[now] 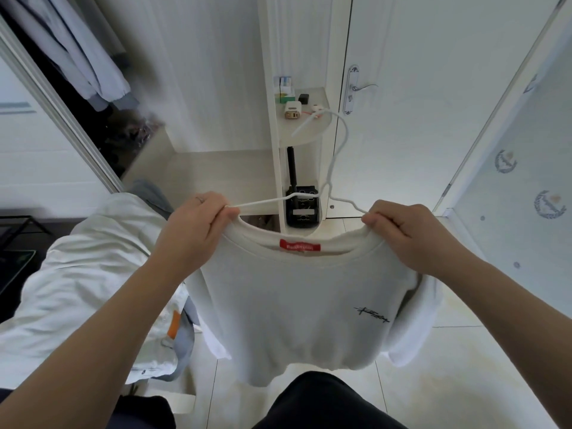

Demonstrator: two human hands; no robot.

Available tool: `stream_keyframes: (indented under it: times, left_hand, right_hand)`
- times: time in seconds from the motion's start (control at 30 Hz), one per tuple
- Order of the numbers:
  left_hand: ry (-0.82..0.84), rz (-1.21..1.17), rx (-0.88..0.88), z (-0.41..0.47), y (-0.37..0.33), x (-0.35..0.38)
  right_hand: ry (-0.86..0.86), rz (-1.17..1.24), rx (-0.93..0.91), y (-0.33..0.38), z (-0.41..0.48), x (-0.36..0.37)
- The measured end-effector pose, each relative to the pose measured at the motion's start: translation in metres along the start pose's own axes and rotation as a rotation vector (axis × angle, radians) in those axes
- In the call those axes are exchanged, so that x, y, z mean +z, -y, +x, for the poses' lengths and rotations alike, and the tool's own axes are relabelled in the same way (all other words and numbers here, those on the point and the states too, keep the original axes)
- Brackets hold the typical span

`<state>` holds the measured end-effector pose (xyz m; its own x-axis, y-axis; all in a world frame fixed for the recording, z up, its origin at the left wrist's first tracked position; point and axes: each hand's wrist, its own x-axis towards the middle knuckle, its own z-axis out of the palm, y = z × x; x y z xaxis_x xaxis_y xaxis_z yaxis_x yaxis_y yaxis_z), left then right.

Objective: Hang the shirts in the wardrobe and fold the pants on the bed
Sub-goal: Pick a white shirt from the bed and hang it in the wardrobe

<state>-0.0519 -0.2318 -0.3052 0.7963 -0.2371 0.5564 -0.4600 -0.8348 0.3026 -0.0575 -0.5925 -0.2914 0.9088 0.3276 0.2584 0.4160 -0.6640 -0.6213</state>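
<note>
- Both hands are up in front of my chest. My left hand (198, 224) pinches the collar of the white cotton T-shirt with the red neck label (297, 305) at about 9 o'clock of the neck hole.
- My right hand (399, 230) has the same curled pinch on the collar at 3 o'clock.
- The thin white wire hanger (260, 202) runs between them. One arm of it goes into my left fingers and the other into my right, so each hand holds cloth and wire together.
- The shirt hangs straight down from that line, chest print facing me and its hem near my knees.
- I can't tell whether the hanger's ends are fully seated inside the shoulders, because my fingers cover both spots.
- This is the relation that matters: the hanger's long axis lies 9 to 3 across me, with its hook standing away toward 12 to 1. The hook's open tip curls back toward 11.
- The open wardrobe (93, 119) is off at 10 to 11 o'clock, with pale garments (93, 63) already hanging inside. The rail itself isn't in view.
- So my left hand is the nearer one to the wardrobe. I reckon the whole load has to swing left, with the hook leading.
- A heap of pale clothes (93, 274) sits at 8 to 9 o'clock, just beside my left forearm.
- I judge the risk to be the collar slipping off one wire end once I let go to take the hook.
</note>
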Motion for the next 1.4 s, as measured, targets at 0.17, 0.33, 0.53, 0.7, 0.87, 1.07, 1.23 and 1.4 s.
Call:
stream_keyframes:
  times: [0.17, 0.33, 0.53, 0.7, 0.87, 1.07, 1.23, 1.4]
  left_hand:
    - [-0.051, 0.054, 0.012, 0.004, 0.0, 0.002]
    - [-0.132, 0.084, 0.024, 0.012, 0.007, 0.0]
    - [-0.111, 0.146, 0.092, 0.039, 0.009, -0.012]
    - [-0.046, 0.183, 0.059, 0.046, 0.035, -0.019]
    - [-0.085, 0.148, -0.092, 0.065, 0.095, -0.023]
    - [-0.192, 0.093, -0.019, 0.151, 0.176, -0.032]
    - [-0.296, 0.163, -0.109, 0.254, 0.241, -0.064]
    - [-0.303, 0.119, -0.242, 0.347, 0.283, -0.109]
  right_hand:
    - [0.025, 0.061, 0.024, -0.011, 0.002, 0.0]
    - [0.031, 0.019, -0.014, -0.018, 0.003, -0.002]
    - [-0.037, 0.034, -0.055, -0.01, 0.028, 0.0]
    - [0.006, 0.046, -0.099, -0.005, 0.063, 0.017]
    - [0.047, 0.003, -0.04, -0.005, 0.112, 0.034]
    - [0.121, 0.093, -0.086, 0.043, 0.2, 0.036]
    - [0.016, 0.264, -0.117, 0.123, 0.296, 0.024]
    - [-0.122, 0.436, -0.069, 0.184, 0.388, 0.02]
